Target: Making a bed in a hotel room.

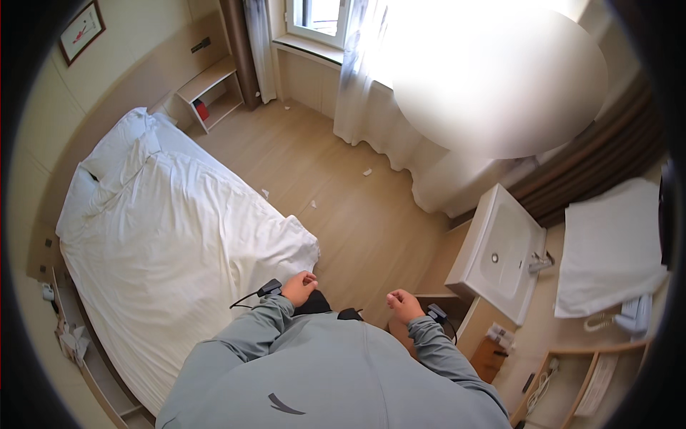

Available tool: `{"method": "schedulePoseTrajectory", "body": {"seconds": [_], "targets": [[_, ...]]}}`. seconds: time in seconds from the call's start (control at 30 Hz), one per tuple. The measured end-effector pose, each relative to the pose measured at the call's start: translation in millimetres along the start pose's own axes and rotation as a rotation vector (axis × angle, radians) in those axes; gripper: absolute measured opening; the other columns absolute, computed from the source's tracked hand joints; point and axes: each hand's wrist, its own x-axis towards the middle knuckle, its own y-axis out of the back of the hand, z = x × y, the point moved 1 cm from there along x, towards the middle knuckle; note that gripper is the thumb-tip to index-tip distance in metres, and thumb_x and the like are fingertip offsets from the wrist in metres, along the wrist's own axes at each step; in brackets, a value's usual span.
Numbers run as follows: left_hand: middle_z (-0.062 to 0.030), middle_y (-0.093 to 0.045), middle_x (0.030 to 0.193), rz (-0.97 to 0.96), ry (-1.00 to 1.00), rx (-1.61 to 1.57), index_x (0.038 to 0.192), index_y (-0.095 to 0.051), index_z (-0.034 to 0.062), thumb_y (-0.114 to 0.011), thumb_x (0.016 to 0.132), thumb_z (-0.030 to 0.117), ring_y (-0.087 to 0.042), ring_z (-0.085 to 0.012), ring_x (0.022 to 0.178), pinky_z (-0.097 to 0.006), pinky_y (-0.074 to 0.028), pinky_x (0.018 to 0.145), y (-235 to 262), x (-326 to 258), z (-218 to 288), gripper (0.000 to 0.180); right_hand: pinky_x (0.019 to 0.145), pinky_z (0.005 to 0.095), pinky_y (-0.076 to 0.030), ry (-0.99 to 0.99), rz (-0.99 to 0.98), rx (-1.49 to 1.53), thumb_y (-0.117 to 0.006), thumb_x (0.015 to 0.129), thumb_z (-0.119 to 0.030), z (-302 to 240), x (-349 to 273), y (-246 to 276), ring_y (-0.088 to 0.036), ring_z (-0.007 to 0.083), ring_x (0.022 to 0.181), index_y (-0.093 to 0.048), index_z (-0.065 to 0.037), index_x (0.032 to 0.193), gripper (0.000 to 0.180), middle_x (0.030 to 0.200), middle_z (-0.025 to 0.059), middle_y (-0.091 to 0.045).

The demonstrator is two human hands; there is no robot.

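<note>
Both hands are in front of my grey jacket, apart from each other. My left hand (300, 287) is loosely closed near the foot corner of the bed, with nothing visible in its fingers. The rumpled white sheet (193, 222) covers that bed and hangs over its edge. My right hand (405, 306) hovers left of the washbasin cabinet, its fingers curled in and holding nothing I can see. A small black device is strapped at each wrist. Several white scraps, one of them a paper-like scrap (367, 172), lie on the wooden floor (336, 193).
To the right stands a white washbasin (500, 243) with a chrome tap (541, 262). Beyond it are a white towel (607, 247), a telephone (632, 317) and a wooden tray (572, 386). A bedside shelf (211, 89) and a curtained window are at the far side.
</note>
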Motion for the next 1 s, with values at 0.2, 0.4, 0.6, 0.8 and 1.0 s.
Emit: {"method": "schedulePoseTrajectory", "body": {"seconds": [0.2,0.4,0.6,0.8,1.0], "targets": [[-0.0106,-0.068,0.091,0.139,0.147,-0.095,0.101,-0.064,0.0061,-0.065,0.083,0.026,-0.065,-0.0244,0.086,-0.035,-0.050,0.076,19,127,1,0.026,0.070,0.0277,-0.048,0.012,-0.068,0.002,-0.055,0.094,-0.022,-72,164,54,-0.057,0.0125,0.074,-0.059,0.000,0.097,0.023,0.081,0.0052,-0.062],[-0.0088,-0.063,0.089,0.221,0.160,-0.281,0.105,-0.059,-0.0001,-0.062,0.088,0.018,-0.063,-0.0143,0.073,-0.028,-0.051,0.068,79,277,-3,0.026,0.069,0.0279,-0.048,0.006,-0.148,-0.082,-0.055,0.094,-0.023,-156,340,49,-0.057,0.0130,0.074,-0.059,0.001,0.097,0.024,0.081,0.0050,-0.062],[-0.0065,-0.063,0.089,0.277,0.241,-0.434,0.105,-0.059,0.0014,-0.062,0.088,0.019,-0.061,-0.0135,0.073,-0.028,-0.050,0.068,185,386,20,0.025,0.071,0.0290,-0.049,0.075,-0.276,-0.237,-0.058,0.091,-0.028,-300,496,27,-0.060,0.0143,0.074,-0.062,0.001,0.099,0.030,0.081,0.0057,-0.064],[-0.0061,-0.066,0.084,0.488,0.289,-0.441,0.100,-0.062,0.0041,-0.066,0.085,0.024,-0.063,-0.0152,0.077,-0.029,-0.050,0.068,283,440,16,0.025,0.067,0.0301,-0.048,0.064,-0.387,-0.235,-0.057,0.092,-0.028,-405,652,-33,-0.061,0.0146,0.073,-0.061,-0.001,0.095,0.028,0.082,0.0064,-0.065],[-0.0075,-0.067,0.087,0.752,0.409,-0.454,0.100,-0.063,0.0046,-0.067,0.083,0.023,-0.064,-0.0182,0.080,-0.030,-0.050,0.072,366,497,-25,0.025,0.066,0.0290,-0.048,0.205,-0.599,-0.358,-0.057,0.092,-0.027,-493,808,-127,-0.061,0.0138,0.072,-0.061,-0.001,0.095,0.027,0.080,0.0060,-0.065]]}}
